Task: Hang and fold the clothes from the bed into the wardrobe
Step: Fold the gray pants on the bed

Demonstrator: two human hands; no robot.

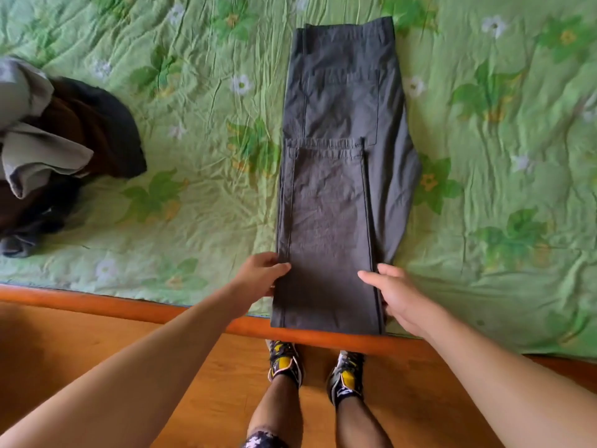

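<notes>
A pair of dark grey cotton trousers [339, 176] lies flat down the centre of the frame on a bed covered with a light green quilted bedspread printed with leaves and white flowers [193, 101]. The trousers are folded lengthwise, and the leg ends are doubled back over the upper part, their hems lying across the middle of the garment just below a stitched back pocket. The folded near end reaches the orange-brown wooden bed rail [97, 302] that runs across the lower part of the frame.

The left hand [261, 274] grips the trousers' left edge near that lower end, thumb on top of the cloth and fingers tucked under it. The right hand [395, 295] rests at the right edge, thumb laid on the fabric, fingers along the side seam; whether they pinch the cloth underneath cannot be told.

At the left edge of the frame sits a rumpled heap of grey, brown and black clothes [55, 147], well apart from the trousers. At the bottom centre, two feet in black and yellow sneakers [284, 360] stand on the wooden floor [64, 344].
</notes>
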